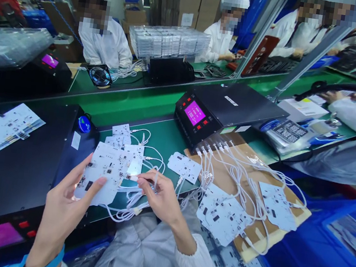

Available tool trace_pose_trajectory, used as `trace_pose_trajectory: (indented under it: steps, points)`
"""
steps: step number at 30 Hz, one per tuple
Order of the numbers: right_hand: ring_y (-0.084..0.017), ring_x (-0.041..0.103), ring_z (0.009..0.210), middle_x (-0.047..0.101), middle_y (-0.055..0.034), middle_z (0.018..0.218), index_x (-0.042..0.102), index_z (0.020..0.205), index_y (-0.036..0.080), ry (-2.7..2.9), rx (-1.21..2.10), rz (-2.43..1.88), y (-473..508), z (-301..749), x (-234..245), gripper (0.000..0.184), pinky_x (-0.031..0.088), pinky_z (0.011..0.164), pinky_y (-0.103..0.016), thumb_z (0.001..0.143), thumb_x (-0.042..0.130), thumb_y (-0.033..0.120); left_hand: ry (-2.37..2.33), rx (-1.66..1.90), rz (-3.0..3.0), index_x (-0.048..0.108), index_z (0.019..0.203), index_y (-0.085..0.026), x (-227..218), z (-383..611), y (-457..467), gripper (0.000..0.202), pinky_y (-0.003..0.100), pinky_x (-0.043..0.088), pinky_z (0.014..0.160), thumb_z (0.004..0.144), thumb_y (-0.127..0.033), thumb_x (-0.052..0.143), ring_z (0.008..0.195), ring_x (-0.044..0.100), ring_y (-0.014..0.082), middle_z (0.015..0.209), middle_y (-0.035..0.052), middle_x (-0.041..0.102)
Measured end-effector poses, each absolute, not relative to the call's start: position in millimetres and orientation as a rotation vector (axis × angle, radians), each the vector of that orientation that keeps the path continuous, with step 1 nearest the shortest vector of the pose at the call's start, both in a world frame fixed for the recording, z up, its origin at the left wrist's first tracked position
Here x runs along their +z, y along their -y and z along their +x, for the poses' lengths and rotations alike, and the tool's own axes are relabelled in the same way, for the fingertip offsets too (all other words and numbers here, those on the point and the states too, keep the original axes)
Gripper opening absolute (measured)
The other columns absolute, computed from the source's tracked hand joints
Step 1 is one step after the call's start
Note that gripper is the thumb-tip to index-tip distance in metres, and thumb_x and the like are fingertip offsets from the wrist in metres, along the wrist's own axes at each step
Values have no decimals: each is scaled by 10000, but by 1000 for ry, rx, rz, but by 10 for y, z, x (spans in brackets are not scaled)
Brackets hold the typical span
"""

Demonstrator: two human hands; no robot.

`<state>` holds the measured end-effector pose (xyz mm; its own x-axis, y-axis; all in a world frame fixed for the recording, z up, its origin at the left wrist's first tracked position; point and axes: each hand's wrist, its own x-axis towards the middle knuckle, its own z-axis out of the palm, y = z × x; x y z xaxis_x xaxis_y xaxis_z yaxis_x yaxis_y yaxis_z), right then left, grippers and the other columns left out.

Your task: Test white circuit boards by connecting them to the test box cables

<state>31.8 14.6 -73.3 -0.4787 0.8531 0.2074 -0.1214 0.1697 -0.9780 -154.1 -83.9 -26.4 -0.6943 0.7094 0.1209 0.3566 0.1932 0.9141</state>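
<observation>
My left hand (71,198) grips a white circuit board (106,172) by its left side, thumb on the top face. At the board's right edge, my right hand (162,195) pinches the white plug of a USB cable (132,177). The plug meets the board's edge; whether it is fully seated I cannot tell. Behind the held board lie more white boards (121,132) with white cables attached. Further right, another board (185,167) rests on the green bench with a plug at its lower edge.
A black tester (195,112) with a lit pink screen feeds many white cables. Cabled boards (224,213) lie on brown cardboard (254,157). Left stands a black box (27,165) carrying stacked boards (2,131). A blue bin (321,246) stands right. Co-workers sit across the bench.
</observation>
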Motion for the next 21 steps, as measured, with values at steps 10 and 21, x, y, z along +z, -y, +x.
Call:
trace_pose_trajectory:
  steps: [10,21]
  points:
    - [-110,630,636,694,-9,860,789,1016,203,1444,1840,-699,-169,349,-818,324,520,654,-276,907,761,507,-2316,1424,1148,638,1456,-328,-240,-1484,856,767,309,670,868,769,-597,848,1344,635,348,1379,65,711]
    - [-144,693,682,736,-5,713,763,947,185,1351,1884,-709,-171,354,-794,303,566,729,-299,916,761,486,-2253,1437,1246,684,1407,-313,-306,-1481,812,680,305,664,939,790,-537,861,1163,745,284,1280,20,764]
